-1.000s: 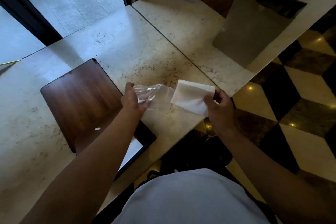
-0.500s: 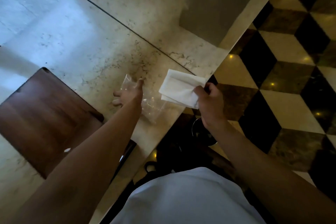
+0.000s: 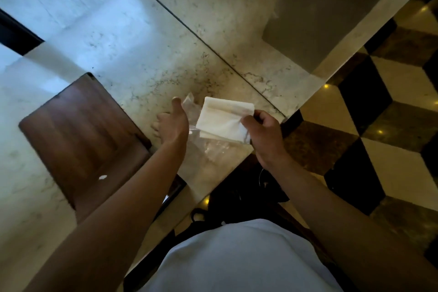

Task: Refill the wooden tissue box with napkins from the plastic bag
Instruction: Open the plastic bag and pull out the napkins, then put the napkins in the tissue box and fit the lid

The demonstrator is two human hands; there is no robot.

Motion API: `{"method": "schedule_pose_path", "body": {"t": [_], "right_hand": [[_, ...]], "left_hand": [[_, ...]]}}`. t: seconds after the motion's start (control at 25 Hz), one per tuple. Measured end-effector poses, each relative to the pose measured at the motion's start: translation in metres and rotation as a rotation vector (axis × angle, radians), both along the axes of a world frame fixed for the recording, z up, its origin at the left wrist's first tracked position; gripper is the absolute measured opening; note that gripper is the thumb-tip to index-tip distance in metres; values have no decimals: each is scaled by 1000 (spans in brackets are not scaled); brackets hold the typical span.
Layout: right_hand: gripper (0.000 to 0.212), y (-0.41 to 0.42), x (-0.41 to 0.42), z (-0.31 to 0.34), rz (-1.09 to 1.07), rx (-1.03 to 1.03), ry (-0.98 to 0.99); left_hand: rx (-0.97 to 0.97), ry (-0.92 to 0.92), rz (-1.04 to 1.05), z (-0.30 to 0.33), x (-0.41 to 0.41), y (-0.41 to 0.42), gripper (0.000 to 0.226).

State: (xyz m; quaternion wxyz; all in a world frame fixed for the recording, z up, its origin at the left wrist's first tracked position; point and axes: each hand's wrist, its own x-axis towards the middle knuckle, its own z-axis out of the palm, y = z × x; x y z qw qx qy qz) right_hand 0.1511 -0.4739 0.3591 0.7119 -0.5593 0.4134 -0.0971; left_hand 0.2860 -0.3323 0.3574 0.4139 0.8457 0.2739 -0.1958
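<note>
My right hand (image 3: 263, 133) pinches a stack of white napkins (image 3: 222, 118) by its right corner, held just above the marble table's near edge. Under and beside the stack lies the clear plastic bag (image 3: 208, 147), crumpled on the table. My left hand (image 3: 171, 123) is at the bag's left side with fingers spread and thumb up; whether it grips the plastic is hidden. The dark wooden tissue box (image 3: 83, 130) lies flat at the left, partly under my left forearm, with a small white scrap showing on its near part.
The marble table (image 3: 147, 59) has a seam running diagonally, with a second slab behind it. A grey bag-like shape (image 3: 315, 19) stands at the back right. The table edge drops to a checkered floor (image 3: 379, 125) on the right. Dark items lie below the edge.
The napkin stack has come out of the plastic bag in my right hand. My left hand let the bag down onto the table and spread its fingers. The camera tilted down and right.
</note>
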Motion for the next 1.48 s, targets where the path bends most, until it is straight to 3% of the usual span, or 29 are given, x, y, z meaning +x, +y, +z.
{"method": "schedule_pose_path", "body": {"t": [0.08, 0.2, 0.32, 0.4, 0.48, 0.68, 0.92, 1.16, 1.24, 1.36, 1.48], "right_hand": [[15, 14, 10, 7, 108, 5, -42], [16, 43, 22, 15, 284, 7, -82], [18, 84, 32, 17, 433, 88, -65], [21, 110, 34, 17, 511, 100, -38], [21, 137, 35, 14, 595, 99, -19], [26, 186, 30, 5, 781, 101, 13], [16, 220, 28, -13, 900, -141, 124], [17, 231, 33, -24, 1026, -750, 182], [16, 233, 37, -29, 1040, -833, 223], [17, 234, 39, -36, 1055, -873, 283], [21, 236, 39, -42, 1099, -884, 307]], "left_hand": [[-255, -20, -30, 15, -12, 25, 76], [-745, 199, 21, 36, -29, 69, 76], [-917, 130, 80, 42, -50, 123, 68], [-862, 17, 95, 38, -66, 156, 37], [-791, -65, 134, 30, -84, 188, 20], [-718, -78, 316, 14, -126, 242, 30], [-543, -28, 404, 2, -156, 279, 21], [-243, -97, 257, -16, -141, 277, 16], [-129, -87, 149, -22, -133, 271, 10], [-69, -6, 122, -34, -125, 263, 31], [-42, 65, 140, -44, -122, 259, 20]]}}
